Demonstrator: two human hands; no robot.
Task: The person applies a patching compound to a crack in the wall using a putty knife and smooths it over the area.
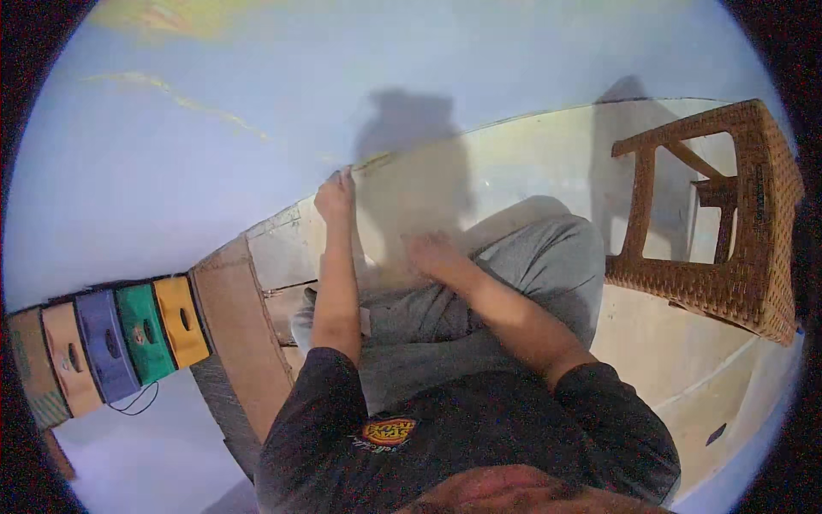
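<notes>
My left hand (335, 197) is raised in front of me, near the line where the floor meets the pale wall. Its fingers are closed in a pinch, and whatever lies in them is too faint to make out. Lower and to the right, my right hand (435, 255) hovers over my folded legs in grey trousers (535, 257). Its fingers look curled together, dim in the shadow, and what they hold cannot be made out. A dark shadow (415, 163) falls across the wall and floor between and beyond both hands.
A brown woven-pattern plastic stool (753, 197) lies tipped over at the right. At the far left stands a row of coloured drawer fronts (107, 343) with oval handle holes. Beside them a flat brown board (244, 300) reaches toward my left arm. The pale floor (676, 351) extends right.
</notes>
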